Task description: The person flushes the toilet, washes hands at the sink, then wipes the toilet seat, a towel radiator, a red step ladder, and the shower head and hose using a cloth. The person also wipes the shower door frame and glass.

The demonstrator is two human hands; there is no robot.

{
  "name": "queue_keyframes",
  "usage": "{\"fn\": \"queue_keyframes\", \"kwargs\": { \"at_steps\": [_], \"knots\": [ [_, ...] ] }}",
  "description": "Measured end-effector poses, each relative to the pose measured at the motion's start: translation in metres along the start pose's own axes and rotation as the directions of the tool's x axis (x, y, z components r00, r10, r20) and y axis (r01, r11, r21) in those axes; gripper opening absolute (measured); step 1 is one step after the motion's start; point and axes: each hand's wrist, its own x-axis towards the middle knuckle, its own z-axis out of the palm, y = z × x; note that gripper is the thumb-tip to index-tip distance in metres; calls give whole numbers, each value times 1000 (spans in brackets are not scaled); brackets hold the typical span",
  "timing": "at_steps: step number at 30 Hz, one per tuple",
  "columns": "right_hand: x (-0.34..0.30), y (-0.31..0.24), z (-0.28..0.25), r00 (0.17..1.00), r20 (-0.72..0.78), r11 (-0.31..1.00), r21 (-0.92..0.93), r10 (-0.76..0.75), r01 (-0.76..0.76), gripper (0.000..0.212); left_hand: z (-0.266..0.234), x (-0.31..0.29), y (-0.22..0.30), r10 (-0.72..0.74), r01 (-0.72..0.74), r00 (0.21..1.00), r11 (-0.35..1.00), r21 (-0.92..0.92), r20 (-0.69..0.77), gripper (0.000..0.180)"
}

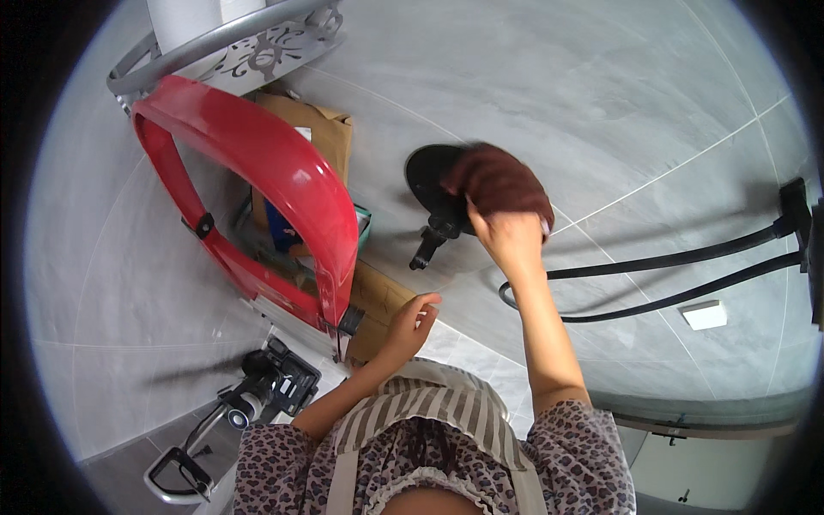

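Observation:
My right hand (513,245) grips a dark brown cloth (502,182), bunched up with its fingers wrapped in it. The cloth presses against a black round fixture (433,176) on the grey tiled wall, hiding part of its right side. A short black knob or spout (427,249) sticks out below the disc. My left hand (412,324) hovers lower and to the left, fingers loosely bent and apart, with nothing in it. It is nearest to brown cardboard (375,300).
A big red curved frame (292,154) stands at left, beneath a silver corner shelf (283,53) bearing white rolls (184,21). Black looped bars (661,266) run along the right wall, above a small white plate (704,315). Black equipment (275,382) sits lower left.

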Motion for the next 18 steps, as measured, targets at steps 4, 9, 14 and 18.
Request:
{"fn": "queue_keyframes", "kwargs": {
  "at_steps": [4, 9, 14, 18],
  "knots": [
    [25, -23, 23, 910, 410, 985, -170, 66, 5, 17, 0, -1, 15, 31, -29, 998, 999, 22, -64, 24],
    [17, -40, 64, 783, 550, 619, -515, -292, 593, 14, -5, -8, 24, -3, -6, 982, 999, -47, -191, 22],
    [7, -74, 149, 536, 843, 919, -250, 52, 304, 23, -9, -19, 35, -68, 40, 971, 992, -123, -229, 22],
    [-80, -58, 230, 870, 411, 940, -306, 274, -151, 29, -9, -26, 33, -103, 79, 968, 991, -112, -228, 23]
  ]
}}
